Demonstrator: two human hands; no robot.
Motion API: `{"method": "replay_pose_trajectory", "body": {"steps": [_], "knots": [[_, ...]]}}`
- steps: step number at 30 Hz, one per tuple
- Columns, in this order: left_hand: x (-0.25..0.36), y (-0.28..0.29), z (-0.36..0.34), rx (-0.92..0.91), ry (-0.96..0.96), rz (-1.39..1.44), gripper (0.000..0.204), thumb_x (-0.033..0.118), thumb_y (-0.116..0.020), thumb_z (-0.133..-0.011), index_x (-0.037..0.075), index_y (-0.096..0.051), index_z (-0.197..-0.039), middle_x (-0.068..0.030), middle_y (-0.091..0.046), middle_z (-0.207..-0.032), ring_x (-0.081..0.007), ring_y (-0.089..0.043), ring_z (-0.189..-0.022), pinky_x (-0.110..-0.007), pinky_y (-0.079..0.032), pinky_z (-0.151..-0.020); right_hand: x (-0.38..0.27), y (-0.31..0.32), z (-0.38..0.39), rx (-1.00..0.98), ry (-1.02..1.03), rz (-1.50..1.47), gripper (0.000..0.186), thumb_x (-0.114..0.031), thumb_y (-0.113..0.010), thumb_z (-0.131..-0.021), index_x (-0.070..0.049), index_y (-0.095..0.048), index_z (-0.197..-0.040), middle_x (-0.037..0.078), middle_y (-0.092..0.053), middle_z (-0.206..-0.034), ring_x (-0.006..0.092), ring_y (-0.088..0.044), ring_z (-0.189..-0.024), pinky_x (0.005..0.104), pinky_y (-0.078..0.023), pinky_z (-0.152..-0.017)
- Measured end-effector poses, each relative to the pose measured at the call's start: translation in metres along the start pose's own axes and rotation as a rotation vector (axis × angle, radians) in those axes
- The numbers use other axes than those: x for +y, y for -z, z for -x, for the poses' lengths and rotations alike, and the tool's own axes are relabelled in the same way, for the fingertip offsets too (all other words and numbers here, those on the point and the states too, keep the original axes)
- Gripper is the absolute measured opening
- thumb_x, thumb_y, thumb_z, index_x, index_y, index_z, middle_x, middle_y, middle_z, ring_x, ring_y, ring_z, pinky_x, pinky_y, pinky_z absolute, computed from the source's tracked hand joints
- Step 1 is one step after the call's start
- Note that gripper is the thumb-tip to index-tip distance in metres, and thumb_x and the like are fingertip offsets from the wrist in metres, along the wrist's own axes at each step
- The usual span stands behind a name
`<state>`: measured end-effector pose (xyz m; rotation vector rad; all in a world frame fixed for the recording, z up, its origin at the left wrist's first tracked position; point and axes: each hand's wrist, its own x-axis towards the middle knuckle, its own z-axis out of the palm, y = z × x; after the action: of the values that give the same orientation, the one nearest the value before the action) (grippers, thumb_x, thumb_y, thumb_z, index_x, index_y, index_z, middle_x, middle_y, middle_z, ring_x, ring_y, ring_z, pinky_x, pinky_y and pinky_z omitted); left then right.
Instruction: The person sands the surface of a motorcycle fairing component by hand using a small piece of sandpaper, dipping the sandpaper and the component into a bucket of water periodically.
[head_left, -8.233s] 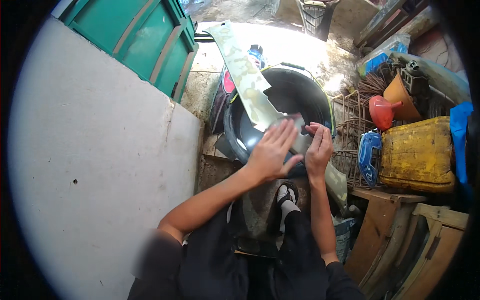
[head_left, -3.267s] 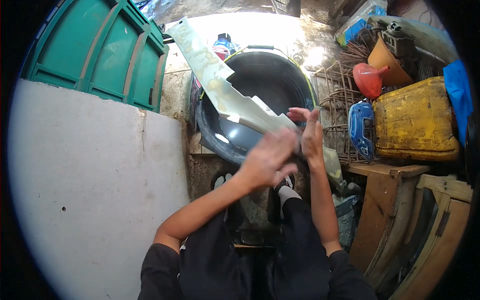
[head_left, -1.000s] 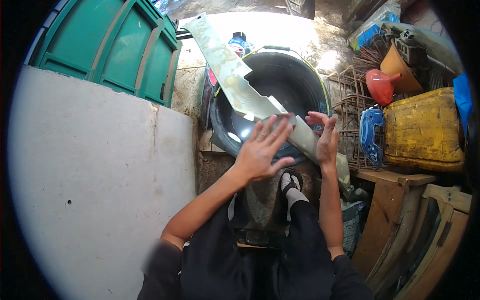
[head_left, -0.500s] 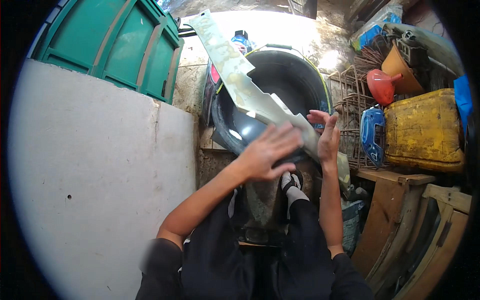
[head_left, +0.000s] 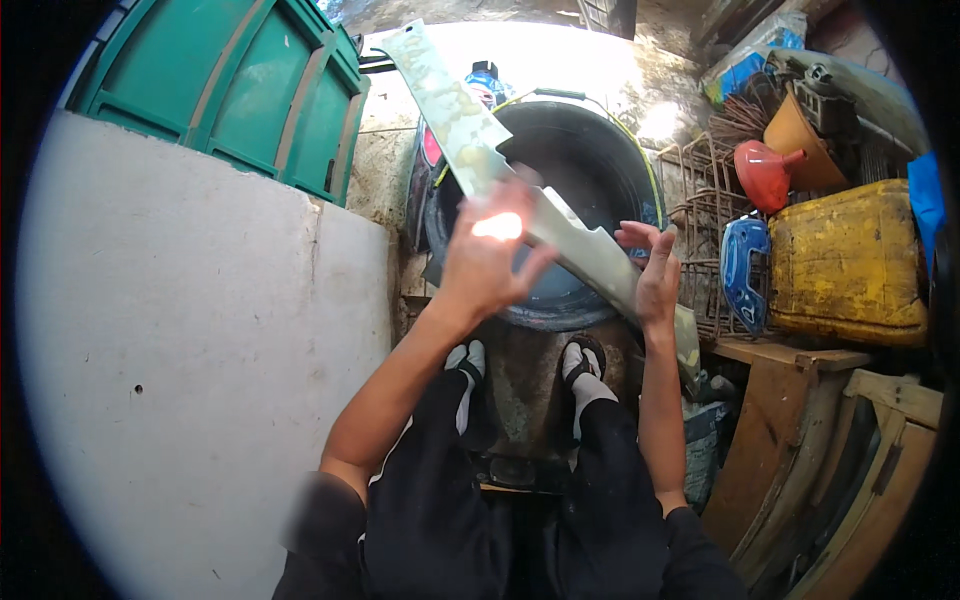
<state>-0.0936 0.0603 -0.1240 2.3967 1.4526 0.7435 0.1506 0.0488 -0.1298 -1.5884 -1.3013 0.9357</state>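
Observation:
A long pale greenish panel (head_left: 465,135) with beige patches and a notched edge lies slantwise across a round black tub (head_left: 440,255). Flat over the panel's middle is my left hand (head_left: 485,255), its thumb apart and its fingers blurred by motion. Bright sunlight falls on the back of it. Whether anything lies under that palm is hidden. My right hand (head_left: 655,275) rests by the panel's lower right part, wrist across it, thumb raised and fingers stretched past its edge. Cloudy water (head_left: 555,285) seems to stand in the tub.
Left of me runs a white wall (head_left: 210,330) with green shutters (head_left: 225,95) above it. To the right are a dirty yellow jerrycan (head_left: 850,265), a red funnel (head_left: 765,170), a blue plastic part (head_left: 743,270), rusty wire mesh (head_left: 697,190) and wooden furniture (head_left: 785,430). My feet stand before the tub.
My left hand has slid up and left along the panel, uncovering its middle right part and the near tub rim. My left foot now shows. The right hand and the panel look unmoved.

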Motion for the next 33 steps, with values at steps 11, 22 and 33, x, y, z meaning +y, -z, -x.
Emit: {"method": "replay_pose_trajectory", "body": {"steps": [11,22,33], "knots": [[0.006,-0.002,-0.026,0.012,0.098,-0.004,0.069,0.046,-0.05,-0.102,-0.008,-0.043,-0.144,-0.0279,-0.049,-0.146,-0.0389,-0.043,-0.14,-0.051,-0.034,-0.115,0.003,0.004,-0.001,-0.002,0.014,0.011,0.085,-0.066,-0.016,-0.104,-0.001,-0.07,-0.115,0.016,-0.073,-0.103,0.0256,-0.069,-0.1,0.0389,-0.052,-0.086],[-0.047,-0.017,-0.049,0.116,0.417,-0.22,0.087,0.058,-0.042,-0.101,-0.013,-0.03,-0.15,-0.0331,-0.03,-0.156,-0.041,-0.029,-0.149,-0.046,-0.023,-0.122,-0.008,-0.013,0.0,-0.004,0.047,0.066,0.041,-0.036,-0.053,-0.105,0.0,-0.071,-0.11,0.013,-0.074,-0.097,0.02,-0.069,-0.089,0.0327,-0.053,-0.08],[-0.036,-0.031,-0.067,0.064,0.479,-0.175,0.096,0.065,-0.042,-0.098,-0.018,-0.034,-0.145,-0.0381,-0.036,-0.15,-0.0449,-0.033,-0.145,-0.048,-0.025,-0.121,-0.013,-0.012,0.001,-0.015,0.156,0.23,0.027,-0.023,-0.067,-0.096,0.002,-0.071,-0.107,0.017,-0.073,-0.095,0.0254,-0.072,-0.088,0.0355,-0.054,-0.08]]}}
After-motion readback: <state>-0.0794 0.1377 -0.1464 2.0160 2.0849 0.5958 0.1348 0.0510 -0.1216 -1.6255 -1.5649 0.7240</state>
